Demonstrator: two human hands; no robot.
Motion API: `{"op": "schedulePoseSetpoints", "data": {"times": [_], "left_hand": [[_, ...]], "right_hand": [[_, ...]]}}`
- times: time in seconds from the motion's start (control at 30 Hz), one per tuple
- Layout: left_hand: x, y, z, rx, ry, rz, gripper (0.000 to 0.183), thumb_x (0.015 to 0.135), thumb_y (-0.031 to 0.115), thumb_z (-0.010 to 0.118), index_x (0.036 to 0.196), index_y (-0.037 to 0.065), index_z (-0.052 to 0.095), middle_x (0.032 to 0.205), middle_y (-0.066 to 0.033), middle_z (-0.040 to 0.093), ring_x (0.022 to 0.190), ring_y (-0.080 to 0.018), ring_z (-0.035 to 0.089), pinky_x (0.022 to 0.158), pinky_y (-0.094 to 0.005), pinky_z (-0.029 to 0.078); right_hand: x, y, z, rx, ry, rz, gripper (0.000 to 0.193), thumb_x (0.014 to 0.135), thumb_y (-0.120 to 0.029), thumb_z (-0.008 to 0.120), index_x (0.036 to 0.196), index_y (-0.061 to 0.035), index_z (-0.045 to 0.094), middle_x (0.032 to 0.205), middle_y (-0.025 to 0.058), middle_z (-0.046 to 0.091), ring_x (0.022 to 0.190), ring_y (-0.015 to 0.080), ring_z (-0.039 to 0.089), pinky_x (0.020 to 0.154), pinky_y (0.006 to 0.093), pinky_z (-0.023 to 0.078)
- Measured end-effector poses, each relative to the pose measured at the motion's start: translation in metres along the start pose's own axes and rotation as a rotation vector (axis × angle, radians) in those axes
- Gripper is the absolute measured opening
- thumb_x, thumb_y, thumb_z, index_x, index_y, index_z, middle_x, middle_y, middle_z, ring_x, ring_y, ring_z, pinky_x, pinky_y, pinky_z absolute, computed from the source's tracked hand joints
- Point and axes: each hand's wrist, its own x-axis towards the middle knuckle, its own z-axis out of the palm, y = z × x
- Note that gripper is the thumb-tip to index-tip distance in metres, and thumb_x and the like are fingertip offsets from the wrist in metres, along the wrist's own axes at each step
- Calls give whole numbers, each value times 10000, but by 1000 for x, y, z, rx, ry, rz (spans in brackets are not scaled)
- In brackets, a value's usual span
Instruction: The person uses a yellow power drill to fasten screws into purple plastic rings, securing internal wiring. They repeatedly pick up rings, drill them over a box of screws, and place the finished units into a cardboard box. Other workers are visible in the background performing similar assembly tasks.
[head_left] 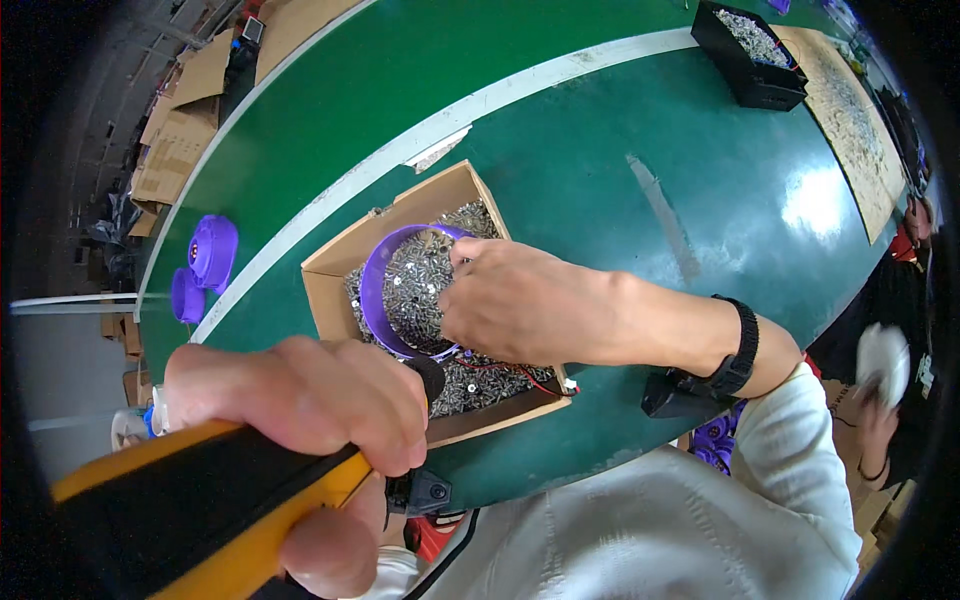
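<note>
My left hand [310, 405] is wrapped round the handle of a yellow-and-black power tool [200, 510], at the lower left. The tool's black front end [432, 378] reaches the near side of an open cardboard box [325, 303] full of small metal screws [480, 395]. On the screws lies a purple round housing [371, 290], with screws showing inside its rim. Closed over the housing's right side is my right hand [525, 300]; its fingertips are hidden. Red and black wires [510, 368] run from near the housing to a white connector [570, 385].
Purple parts [212, 255] stand beyond a white strip at the left. At the far right are a black bin [750, 60] of small pieces and a worn board [850, 130]. A black object [670, 395] sits below my right forearm. Another person's hand [878, 425] shows at right.
</note>
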Motion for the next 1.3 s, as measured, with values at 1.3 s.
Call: {"op": "schedulePoseSetpoints", "data": {"times": [1.3], "left_hand": [[-122, -100, -113, -873, 1055, 5, 336, 912, 415, 500, 916, 79, 498, 532, 20, 335, 418, -65, 265, 353, -208, 241]], "right_hand": [[59, 27, -38, -78, 628, 94, 124, 798, -134, 588, 919, -108, 601, 665, 65, 609, 555, 238, 601, 508, 361, 480]]}}
